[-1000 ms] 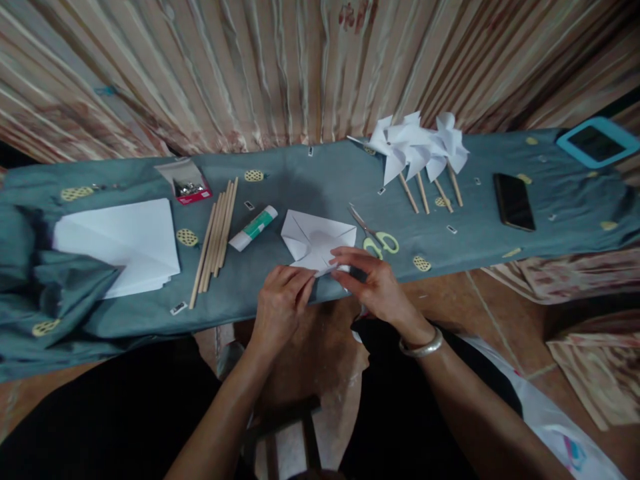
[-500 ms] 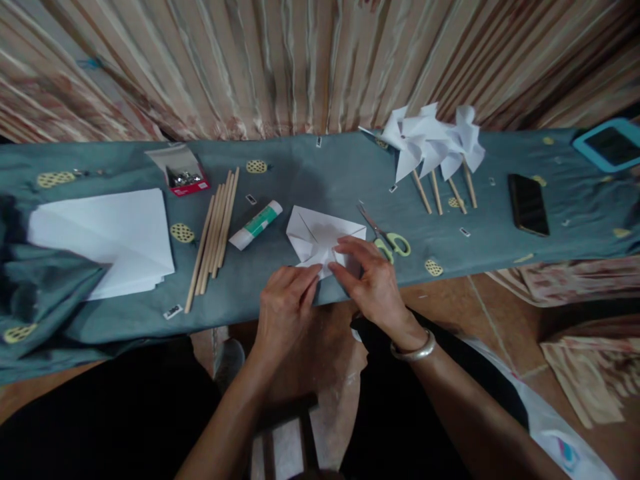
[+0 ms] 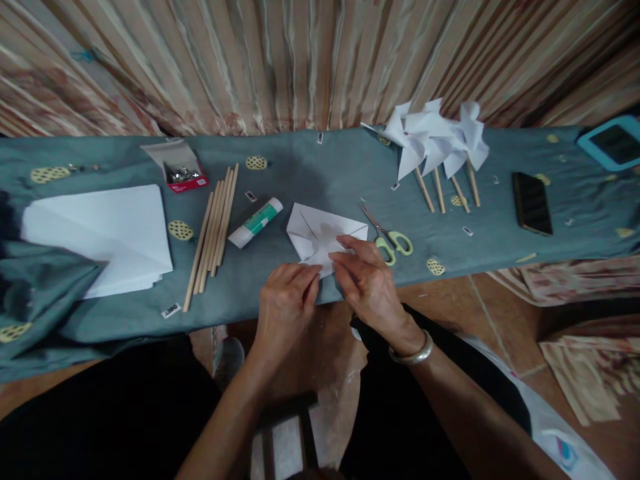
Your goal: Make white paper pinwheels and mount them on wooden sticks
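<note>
A white sheet of paper (image 3: 320,228) with folded-in corners lies near the front edge of the cloth-covered table. My left hand (image 3: 289,292) pinches its near left edge between thumb and bent fingers. On the near right part of the same paper, my right hand (image 3: 371,283) presses with its thumb and curled fingers; the fold under the fingertips is partly hidden. Just right of the paper lie scissors (image 3: 386,237) with light green handles. A white and green glue stick (image 3: 257,222) rests to its left.
Several wooden sticks (image 3: 213,233) lie left of the glue stick. Behind them stands an opened red box (image 3: 185,175) of small metal pieces. A stack of white paper (image 3: 120,233) is far left. Paper pinwheels (image 3: 435,137) on sticks, a phone (image 3: 533,203) and a blue-framed device (image 3: 613,143) are right.
My right fingers have shifted slightly along the near part of the paper. My left hand keeps its pinch almost in place. The view has tilted a little.
</note>
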The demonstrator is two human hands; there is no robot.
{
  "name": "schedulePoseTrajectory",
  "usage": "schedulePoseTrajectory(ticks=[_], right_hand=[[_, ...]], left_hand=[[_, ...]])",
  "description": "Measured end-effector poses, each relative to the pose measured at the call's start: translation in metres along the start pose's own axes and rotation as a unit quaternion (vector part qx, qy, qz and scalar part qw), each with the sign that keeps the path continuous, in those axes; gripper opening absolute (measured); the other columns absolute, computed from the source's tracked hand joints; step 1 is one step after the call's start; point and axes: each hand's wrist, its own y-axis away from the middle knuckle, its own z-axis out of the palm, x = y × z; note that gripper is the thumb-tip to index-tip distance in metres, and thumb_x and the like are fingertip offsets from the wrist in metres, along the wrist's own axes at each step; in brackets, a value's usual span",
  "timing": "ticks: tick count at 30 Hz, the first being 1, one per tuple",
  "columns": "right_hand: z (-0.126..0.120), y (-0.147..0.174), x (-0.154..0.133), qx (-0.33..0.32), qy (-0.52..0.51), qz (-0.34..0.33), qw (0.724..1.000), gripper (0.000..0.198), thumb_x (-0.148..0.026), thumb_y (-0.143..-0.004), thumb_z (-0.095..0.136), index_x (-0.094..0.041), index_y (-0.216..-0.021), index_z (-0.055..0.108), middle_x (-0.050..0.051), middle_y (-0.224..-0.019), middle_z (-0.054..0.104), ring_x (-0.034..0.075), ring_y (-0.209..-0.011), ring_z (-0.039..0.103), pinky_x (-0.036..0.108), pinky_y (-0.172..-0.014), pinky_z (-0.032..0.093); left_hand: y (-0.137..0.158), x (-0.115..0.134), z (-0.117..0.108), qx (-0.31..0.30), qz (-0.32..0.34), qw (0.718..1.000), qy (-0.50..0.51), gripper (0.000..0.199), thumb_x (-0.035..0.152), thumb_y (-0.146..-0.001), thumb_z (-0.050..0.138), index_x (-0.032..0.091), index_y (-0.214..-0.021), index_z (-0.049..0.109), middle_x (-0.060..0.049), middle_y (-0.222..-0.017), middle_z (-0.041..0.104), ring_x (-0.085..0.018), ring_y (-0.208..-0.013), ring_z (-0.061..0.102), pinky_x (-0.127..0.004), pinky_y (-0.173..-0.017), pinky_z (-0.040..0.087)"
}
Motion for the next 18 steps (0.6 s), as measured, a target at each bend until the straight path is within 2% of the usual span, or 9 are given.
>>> schedulePoseTrajectory(ticks=[8, 13, 18], right_hand=[[0.0010, -0.0001, -0.0006, -0.019, -0.005, 0.015, 1.000, 0.026, -0.022, -0.092, 0.047, -0.020, -0.104, 0.070, 0.011, -0.127, 0.060, 0.027, -0.118, 0.054, 0.049, -0.102, 0.046], [0.0023, -0.0007, -0.0006, -0.028, 0.026, -0.005, 0.999, 0.027, -0.018, -0.091, 0.045, -0.016, -0.106, 0.068, 0.014, -0.129, 0.058, 0.028, -0.120, 0.053, 0.047, -0.104, 0.045], [0.0024, -0.0004, -0.0020, -0.068, 0.035, 0.007, 0.997, 0.037, -0.013, -0.089, 0.042, -0.025, -0.120, 0.060, 0.009, -0.142, 0.047, 0.030, -0.132, 0.042, 0.052, -0.105, 0.041]], left_hand=[[-0.0003, 0.0007, 0.0007, -0.001, -0.002, 1.000, -0.015, 0.017, 0.018, -0.090, 0.053, 0.016, -0.097, 0.069, -0.007, -0.088, 0.071, -0.020, -0.082, 0.064, -0.033, -0.075, 0.051], [-0.0004, 0.0010, 0.0009, -0.007, -0.011, 1.000, -0.014, 0.017, 0.018, -0.089, 0.054, 0.016, -0.097, 0.069, -0.006, -0.087, 0.071, -0.020, -0.082, 0.064, -0.033, -0.075, 0.051], [-0.0004, 0.0008, 0.0008, -0.010, -0.009, 1.000, -0.015, 0.017, 0.018, -0.090, 0.053, 0.015, -0.096, 0.069, -0.007, -0.088, 0.071, -0.020, -0.081, 0.063, -0.033, -0.074, 0.051]])
